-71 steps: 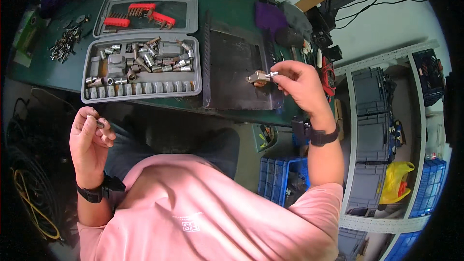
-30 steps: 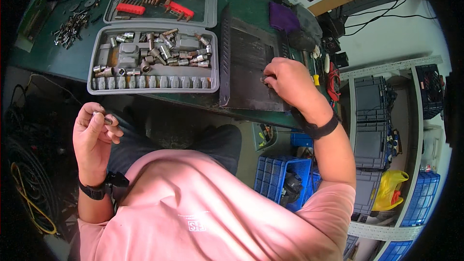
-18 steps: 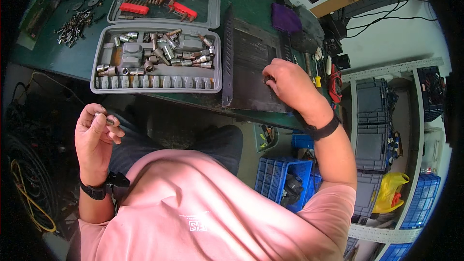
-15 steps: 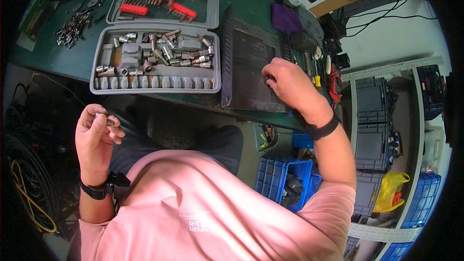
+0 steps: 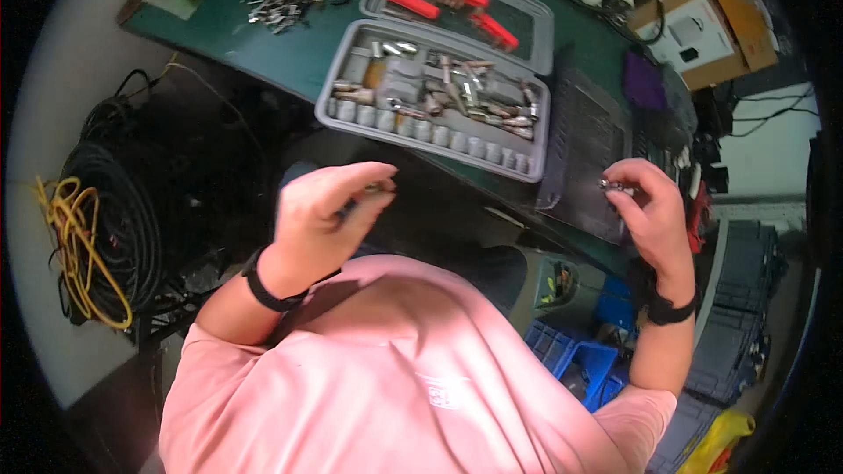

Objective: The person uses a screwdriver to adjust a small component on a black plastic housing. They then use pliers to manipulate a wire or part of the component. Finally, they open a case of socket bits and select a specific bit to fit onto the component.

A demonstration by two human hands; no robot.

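Note:
My left hand is in front of the table edge, its thumb and fingers pinched on a small metal piece, mostly hidden and blurred. Over the near end of a dark metal tray, my right hand pinches small shiny metal parts, too small to name surely. Between and beyond both hands lies an open grey socket case with several loose sockets jumbled inside. Its lid is folded back and holds red bit holders.
A heap of screws and washers lies on the green table. A purple cloth and a cardboard box are at the back right. Coiled black hoses stand left, blue crates below right.
The view has swung left, so the case appears farther right. My left hand has turned and risen towards the case; my right hand has lifted off the tray, with metal parts now showing.

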